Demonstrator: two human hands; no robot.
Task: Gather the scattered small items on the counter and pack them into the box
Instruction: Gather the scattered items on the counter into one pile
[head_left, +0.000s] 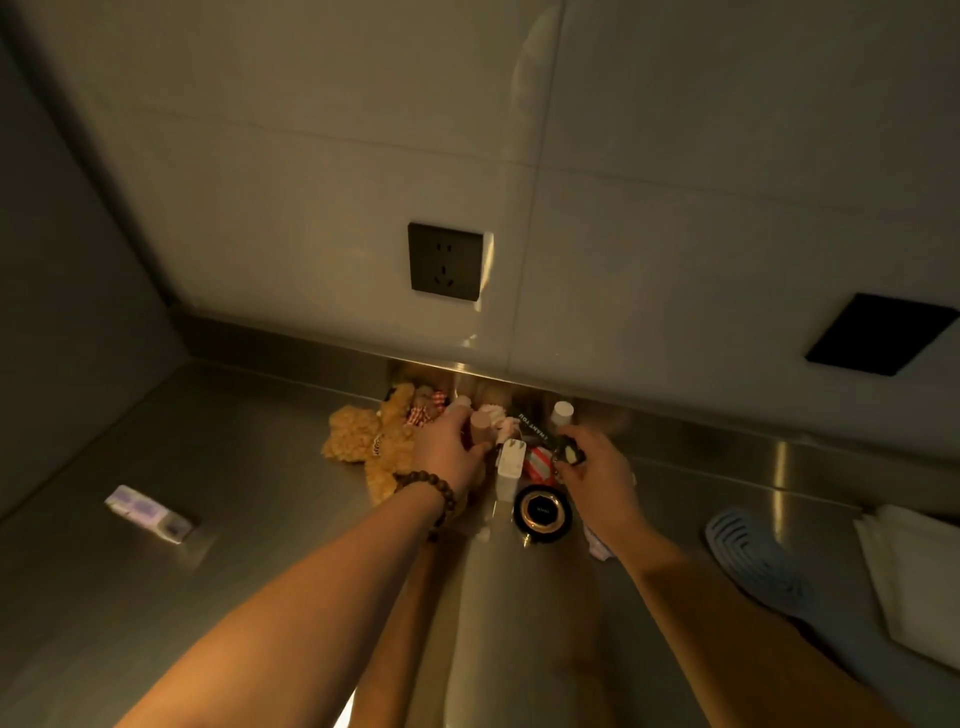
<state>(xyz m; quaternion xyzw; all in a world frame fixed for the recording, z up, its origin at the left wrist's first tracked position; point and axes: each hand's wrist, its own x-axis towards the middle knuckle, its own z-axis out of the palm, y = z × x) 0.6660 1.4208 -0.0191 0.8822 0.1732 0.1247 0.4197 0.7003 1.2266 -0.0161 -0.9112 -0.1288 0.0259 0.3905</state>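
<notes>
Items (511, 452) lie in a heap on the steel counter (260, 441) near the back wall, between both hands. Left hand (451, 451) has its fingers curled round a small pink jar (481, 426), beside the plush bear (371, 441). Right hand (597, 470) pinches a small dark bottle (569, 451). Just before it lies a round black compact (542, 514). A packet (150, 513) lies well apart, on the left.

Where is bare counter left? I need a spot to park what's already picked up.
Free: the steel stretch between the teddy bear and the small packet, and near the front edge. Crowded: the cluster by the backsplash around both hands, and right, the blue mat and white cloth.
</notes>
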